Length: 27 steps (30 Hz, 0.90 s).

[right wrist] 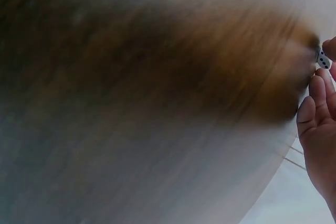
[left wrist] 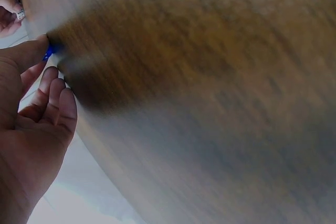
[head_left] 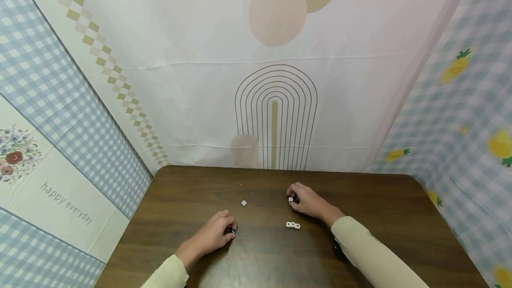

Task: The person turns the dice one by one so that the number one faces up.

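My left hand (head_left: 214, 233) is low over the left-middle of the wooden table, thumb and index finger pinching a small blue die (left wrist: 49, 52). Most of that die is covered by the fingers. Farther back on the right, my right hand (head_left: 307, 200) pinches a white die (head_left: 290, 199) between thumb and index finger, close to the tabletop. Black pips show on this die's face (right wrist: 324, 59) in the right wrist view. Just in front of the right hand, three white dice (head_left: 293, 225) sit side by side in a short row. A lone white die (head_left: 244, 203) lies between the hands, beyond the left fingertips.
The dark brown wooden table (head_left: 264, 257) has rounded far corners. A white patterned cloth (head_left: 192, 101) hangs behind its far edge. Blue checked cloths hang at the left (head_left: 72, 74) and right (head_left: 440, 132).
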### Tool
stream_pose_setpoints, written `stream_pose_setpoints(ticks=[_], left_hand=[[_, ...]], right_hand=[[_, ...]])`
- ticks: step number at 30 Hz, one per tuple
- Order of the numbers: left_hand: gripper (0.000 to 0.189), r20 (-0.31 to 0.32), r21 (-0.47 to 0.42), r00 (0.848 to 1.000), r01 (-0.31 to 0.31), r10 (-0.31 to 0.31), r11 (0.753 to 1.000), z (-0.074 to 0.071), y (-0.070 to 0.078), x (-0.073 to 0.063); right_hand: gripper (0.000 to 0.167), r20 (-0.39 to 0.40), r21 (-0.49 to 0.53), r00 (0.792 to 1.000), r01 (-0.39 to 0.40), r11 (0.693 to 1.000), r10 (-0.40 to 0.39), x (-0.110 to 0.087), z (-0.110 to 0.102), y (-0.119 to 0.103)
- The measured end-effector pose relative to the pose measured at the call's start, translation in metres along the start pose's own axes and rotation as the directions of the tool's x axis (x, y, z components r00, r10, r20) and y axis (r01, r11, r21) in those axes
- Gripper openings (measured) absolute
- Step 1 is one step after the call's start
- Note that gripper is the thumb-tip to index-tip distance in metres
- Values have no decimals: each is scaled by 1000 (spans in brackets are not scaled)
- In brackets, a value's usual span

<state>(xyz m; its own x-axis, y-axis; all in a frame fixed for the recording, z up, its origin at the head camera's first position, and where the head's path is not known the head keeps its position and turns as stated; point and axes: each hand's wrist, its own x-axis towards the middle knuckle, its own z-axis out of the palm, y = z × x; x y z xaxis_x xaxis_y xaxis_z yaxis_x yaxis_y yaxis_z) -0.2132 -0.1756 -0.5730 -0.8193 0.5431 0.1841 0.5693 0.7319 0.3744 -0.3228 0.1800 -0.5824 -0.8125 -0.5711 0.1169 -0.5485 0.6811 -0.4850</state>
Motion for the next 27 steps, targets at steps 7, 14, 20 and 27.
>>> stream_pose_setpoints(ticks=[7,14,20,27], left_hand=[[19,1,0,1000,-4,4,1000,-1,0,0],[19,-4,5,1000,-7,7,1000,-1,1,-1],[19,-6,6,1000,-4,4,1000,0,1,-1],[19,3,17,1000,-2,2,1000,0,0,0]], right_hand=[[21,41,2,999,-1,1000,1,-3,-2,2],[15,12,-16,999,36,999,-36,-3,-3,3],[14,-18,-21,1000,18,1000,-18,-4,-3,3],[21,-14,-1,1000,-15,1000,15,-7,-6,2]])
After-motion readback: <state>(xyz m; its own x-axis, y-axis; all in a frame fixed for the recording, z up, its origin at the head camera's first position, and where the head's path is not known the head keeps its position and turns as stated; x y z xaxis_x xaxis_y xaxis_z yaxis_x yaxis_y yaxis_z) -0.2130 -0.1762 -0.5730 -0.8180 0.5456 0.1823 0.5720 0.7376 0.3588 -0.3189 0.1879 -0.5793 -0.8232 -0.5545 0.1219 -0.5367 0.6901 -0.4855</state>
